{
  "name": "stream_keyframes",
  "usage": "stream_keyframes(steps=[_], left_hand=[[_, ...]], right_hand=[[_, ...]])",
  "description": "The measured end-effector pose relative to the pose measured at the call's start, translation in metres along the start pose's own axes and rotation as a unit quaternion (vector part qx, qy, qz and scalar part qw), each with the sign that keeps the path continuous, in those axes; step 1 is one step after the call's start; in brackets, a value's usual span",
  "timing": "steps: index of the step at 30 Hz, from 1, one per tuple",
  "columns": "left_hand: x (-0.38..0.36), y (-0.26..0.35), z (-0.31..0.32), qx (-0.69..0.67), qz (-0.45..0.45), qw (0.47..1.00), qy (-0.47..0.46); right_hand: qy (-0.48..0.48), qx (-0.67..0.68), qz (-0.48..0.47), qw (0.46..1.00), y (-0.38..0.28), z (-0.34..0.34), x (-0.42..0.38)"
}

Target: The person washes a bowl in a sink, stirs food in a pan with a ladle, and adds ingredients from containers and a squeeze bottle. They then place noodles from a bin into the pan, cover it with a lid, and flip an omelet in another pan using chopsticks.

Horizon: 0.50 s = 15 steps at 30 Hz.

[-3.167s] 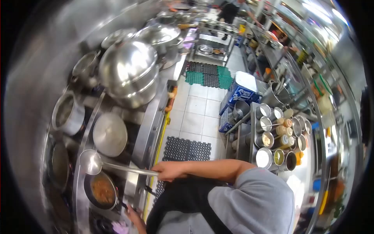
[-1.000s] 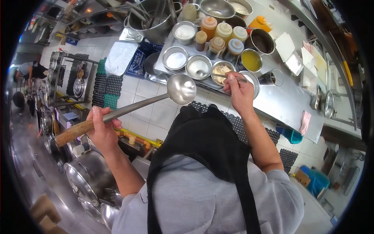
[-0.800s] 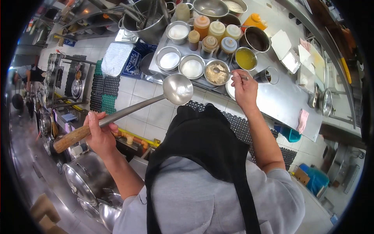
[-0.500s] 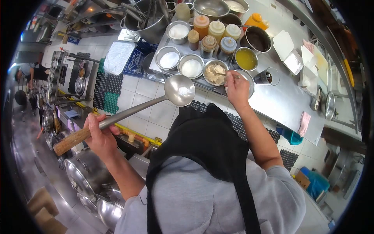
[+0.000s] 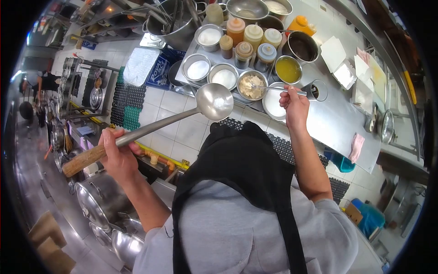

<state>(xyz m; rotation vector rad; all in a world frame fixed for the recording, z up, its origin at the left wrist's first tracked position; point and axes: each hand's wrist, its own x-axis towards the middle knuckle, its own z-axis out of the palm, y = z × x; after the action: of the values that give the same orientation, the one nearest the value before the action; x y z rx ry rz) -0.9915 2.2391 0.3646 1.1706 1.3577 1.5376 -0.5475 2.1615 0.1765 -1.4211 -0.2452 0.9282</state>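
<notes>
My left hand [image 5: 119, 155] is closed around the wooden-handled end of a large metal ladle [image 5: 213, 101]; its bowl hangs in front of the table edge, near the white-filled bowls. In my right hand [image 5: 295, 107] a thin metal spoon [image 5: 273, 89] is pinched by its handle. The spoon's tip reaches into a metal bowl of pale, lumpy paste [image 5: 251, 86]. Just left stand a bowl of white granules [image 5: 223, 76] and another bowl of white powder [image 5: 197, 70]. A further white-filled bowl [image 5: 274, 102] sits beside my right hand.
Several squeeze bottles [image 5: 253, 35] stand behind the bowls, near a container of yellow-green liquid [image 5: 288, 69] and a dark-filled pot [image 5: 302, 46]. Open white boxes [image 5: 340, 61] and a pink cloth [image 5: 357, 146] lie to the right. A large lidded pot [image 5: 102, 198] is at lower left.
My right hand has moved right and slightly down, off the paste bowl, exposing more of the spoon and the white-filled bowl beside it. The ladle has shifted slightly right.
</notes>
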Motion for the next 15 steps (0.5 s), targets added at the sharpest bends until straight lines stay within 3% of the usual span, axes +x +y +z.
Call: stream_keyframes(steps=[6, 7, 8, 9, 14, 15], left_hand=[[0.000, -0.001, 0.017, 0.009, -0.002, 0.999, -0.044], [0.000, 0.000, 0.018, 0.005, -0.006, 0.999, -0.054], [0.000, 0.000, 0.018, 0.000, -0.009, 0.998, -0.064], [0.000, 0.000, 0.015, -0.005, -0.008, 0.998, -0.062], [-0.001, -0.002, -0.012, -0.059, 0.034, 0.996, -0.053], [-0.002, -0.002, -0.016, -0.075, 0.048, 0.994, -0.061]], right_hand=[[-0.105, -0.100, -0.094, 0.985, -0.034, 0.030, -0.043], [-0.126, -0.246, -0.247, 0.929, -0.036, 0.029, -0.048], [-0.141, -0.380, -0.390, 0.827, -0.039, 0.028, -0.053], [-0.146, -0.403, -0.417, 0.801, -0.045, 0.025, -0.059], [-0.171, -0.452, -0.375, 0.791, -0.047, 0.006, -0.068], [-0.167, -0.420, -0.363, 0.815, -0.045, 0.012, -0.065]])
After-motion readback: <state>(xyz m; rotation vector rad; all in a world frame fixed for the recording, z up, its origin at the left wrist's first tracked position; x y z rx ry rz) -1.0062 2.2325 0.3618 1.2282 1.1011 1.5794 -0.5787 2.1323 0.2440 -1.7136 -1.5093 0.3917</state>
